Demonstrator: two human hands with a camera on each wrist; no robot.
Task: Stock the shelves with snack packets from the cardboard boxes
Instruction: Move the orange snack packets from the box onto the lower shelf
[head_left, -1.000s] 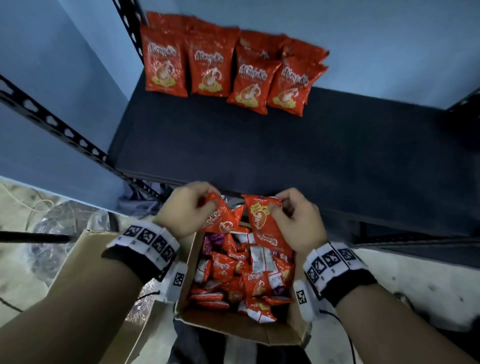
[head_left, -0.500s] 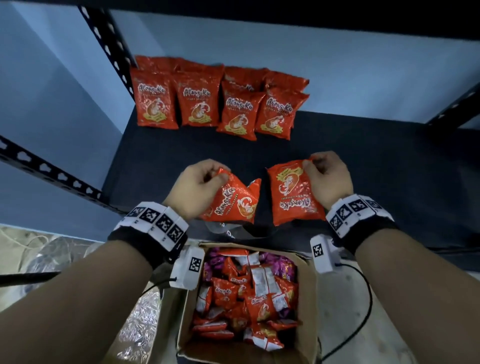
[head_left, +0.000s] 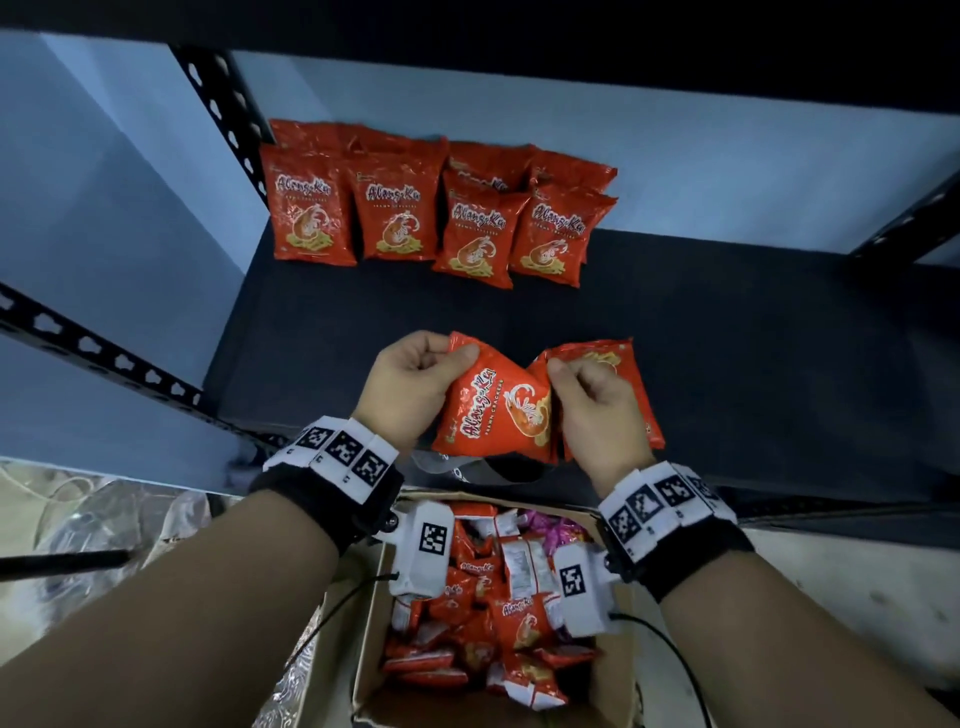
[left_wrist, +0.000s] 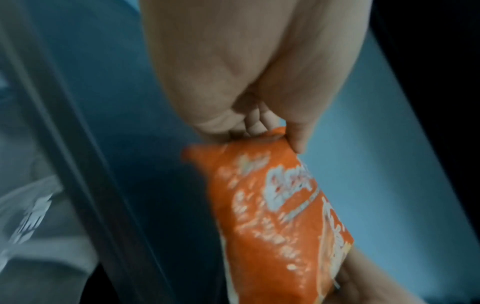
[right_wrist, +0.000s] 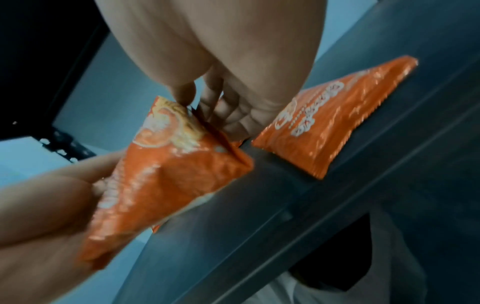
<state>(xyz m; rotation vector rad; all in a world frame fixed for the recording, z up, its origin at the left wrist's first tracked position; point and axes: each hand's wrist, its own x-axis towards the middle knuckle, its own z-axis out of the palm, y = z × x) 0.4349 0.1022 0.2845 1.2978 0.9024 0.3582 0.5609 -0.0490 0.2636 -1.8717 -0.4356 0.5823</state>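
Observation:
Both hands hold one orange prawn-cracker packet (head_left: 493, 415) above the front of the dark shelf (head_left: 727, 364). My left hand (head_left: 415, 379) grips its upper left corner, fingers curled over the edge (left_wrist: 259, 127). My right hand (head_left: 587, 400) pinches the packet's right corner (right_wrist: 202, 107); the packet (right_wrist: 161, 174) hangs tilted between them. A second orange packet (head_left: 631, 374) lies flat on the shelf just right of my right hand (right_wrist: 330, 125), partly hidden behind it. Below my wrists, the open cardboard box (head_left: 371, 649) holds several more packets.
Several orange packets (head_left: 415, 218) stand in overlapping rows against the blue wall at the back left of the shelf. A perforated black upright (head_left: 223, 104) borders the left, and another shelf board runs overhead. Crumpled clear plastic (head_left: 130, 519) lies on the floor left of the box.
The hands have come together over the shelf front. My right hand has let go of its packet, which now lies on the shelf, and has taken the corner of the left hand's packet.

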